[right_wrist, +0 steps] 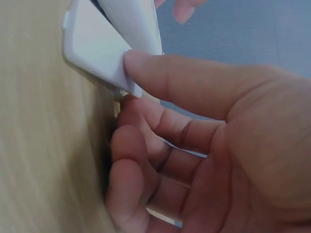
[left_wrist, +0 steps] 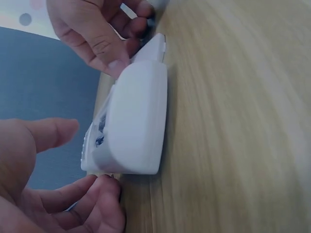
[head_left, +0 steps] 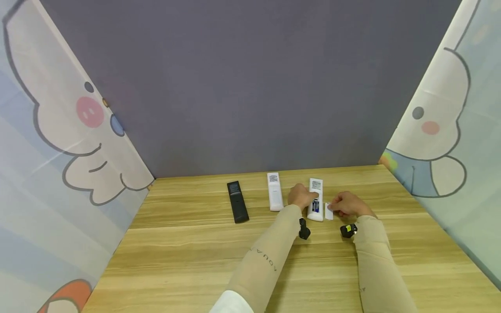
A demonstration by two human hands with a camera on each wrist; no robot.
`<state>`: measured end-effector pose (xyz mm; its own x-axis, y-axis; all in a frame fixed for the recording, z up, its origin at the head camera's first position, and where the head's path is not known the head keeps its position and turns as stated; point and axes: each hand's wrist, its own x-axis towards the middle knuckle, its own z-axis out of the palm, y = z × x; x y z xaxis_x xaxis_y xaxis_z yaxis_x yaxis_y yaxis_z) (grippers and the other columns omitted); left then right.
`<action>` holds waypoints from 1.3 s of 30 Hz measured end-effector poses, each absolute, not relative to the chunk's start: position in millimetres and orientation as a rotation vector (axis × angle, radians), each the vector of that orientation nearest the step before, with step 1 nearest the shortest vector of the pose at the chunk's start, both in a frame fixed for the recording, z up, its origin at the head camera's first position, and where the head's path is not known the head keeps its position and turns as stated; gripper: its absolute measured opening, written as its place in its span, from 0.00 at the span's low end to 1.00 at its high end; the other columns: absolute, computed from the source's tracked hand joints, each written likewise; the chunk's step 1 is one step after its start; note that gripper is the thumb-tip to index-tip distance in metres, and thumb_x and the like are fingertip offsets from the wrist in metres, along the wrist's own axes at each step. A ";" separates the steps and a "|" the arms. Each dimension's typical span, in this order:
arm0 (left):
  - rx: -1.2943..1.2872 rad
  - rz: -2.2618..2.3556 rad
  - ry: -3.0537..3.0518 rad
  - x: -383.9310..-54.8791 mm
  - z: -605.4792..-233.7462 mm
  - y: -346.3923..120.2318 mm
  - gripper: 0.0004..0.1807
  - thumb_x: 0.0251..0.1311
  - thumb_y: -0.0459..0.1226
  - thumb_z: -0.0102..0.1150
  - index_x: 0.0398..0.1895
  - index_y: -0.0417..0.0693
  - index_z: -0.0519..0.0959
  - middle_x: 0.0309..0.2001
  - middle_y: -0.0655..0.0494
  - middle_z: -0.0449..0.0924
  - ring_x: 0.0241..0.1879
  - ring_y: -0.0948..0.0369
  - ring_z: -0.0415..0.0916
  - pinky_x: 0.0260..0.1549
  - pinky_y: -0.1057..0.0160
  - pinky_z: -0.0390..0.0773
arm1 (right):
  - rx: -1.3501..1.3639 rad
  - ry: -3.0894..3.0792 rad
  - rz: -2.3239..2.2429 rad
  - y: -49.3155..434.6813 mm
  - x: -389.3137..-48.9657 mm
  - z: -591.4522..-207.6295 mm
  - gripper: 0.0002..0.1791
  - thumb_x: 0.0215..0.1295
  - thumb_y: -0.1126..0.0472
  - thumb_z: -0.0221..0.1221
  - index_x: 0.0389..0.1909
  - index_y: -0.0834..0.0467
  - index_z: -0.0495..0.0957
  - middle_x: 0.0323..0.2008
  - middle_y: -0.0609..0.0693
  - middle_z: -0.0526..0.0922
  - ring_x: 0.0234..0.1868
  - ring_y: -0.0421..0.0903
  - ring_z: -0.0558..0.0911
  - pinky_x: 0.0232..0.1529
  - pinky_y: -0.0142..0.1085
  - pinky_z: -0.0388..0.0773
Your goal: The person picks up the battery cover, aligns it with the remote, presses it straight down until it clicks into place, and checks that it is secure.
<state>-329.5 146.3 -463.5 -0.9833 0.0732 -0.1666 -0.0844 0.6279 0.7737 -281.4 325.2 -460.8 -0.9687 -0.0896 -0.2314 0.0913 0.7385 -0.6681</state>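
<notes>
A white remote control (head_left: 315, 216) lies back side up with its battery compartment uncovered and batteries (head_left: 315, 206) inside. My left hand (head_left: 300, 196) is at its left side; in the left wrist view, the fingertips (left_wrist: 104, 187) are against or close by the remote's edge, and the thumb stands off it. Just right of the remote, my right hand (head_left: 349, 204) pinches a white battery cover (right_wrist: 99, 43) between thumb and forefinger. That cover is held close to the tabletop, tilted, next to the remote. The right hand's other fingers are curled near the wood.
Another white remote (head_left: 275, 193) lies back side up to the left, and a black remote (head_left: 238, 202) is farther left. All are on a wooden table (head_left: 188, 248). A grey panel (head_left: 250, 87) rises behind the table, with cartoon-printed curtains at both sides.
</notes>
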 end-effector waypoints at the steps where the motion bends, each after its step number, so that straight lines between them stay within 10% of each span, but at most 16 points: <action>1: -0.008 1.271 2.672 -329.6 -463.9 147.0 0.19 0.57 0.46 0.74 0.20 0.47 0.75 0.19 0.57 0.74 0.18 0.62 0.66 0.16 0.63 0.65 | -0.003 2.697 -1.050 325.0 -281.5 -461.2 0.11 0.68 0.60 0.65 0.36 0.67 0.79 0.24 0.48 0.78 0.24 0.42 0.76 0.28 0.36 0.75; 34: -0.028 1.164 2.767 -327.2 -470.2 161.7 0.19 0.55 0.50 0.73 0.19 0.50 0.77 0.17 0.57 0.75 0.16 0.61 0.71 0.15 0.61 0.67 | 0.033 2.625 -1.156 326.5 -280.6 -461.8 0.10 0.71 0.62 0.62 0.38 0.68 0.79 0.25 0.49 0.79 0.25 0.43 0.76 0.29 0.35 0.76; 39: -0.012 1.255 2.658 -333.0 -470.1 151.7 0.14 0.63 0.48 0.64 0.34 0.45 0.85 0.27 0.54 0.83 0.23 0.60 0.73 0.21 0.61 0.69 | 0.036 2.614 -1.168 327.2 -281.2 -462.7 0.10 0.72 0.62 0.60 0.35 0.66 0.78 0.24 0.48 0.78 0.24 0.41 0.75 0.27 0.34 0.75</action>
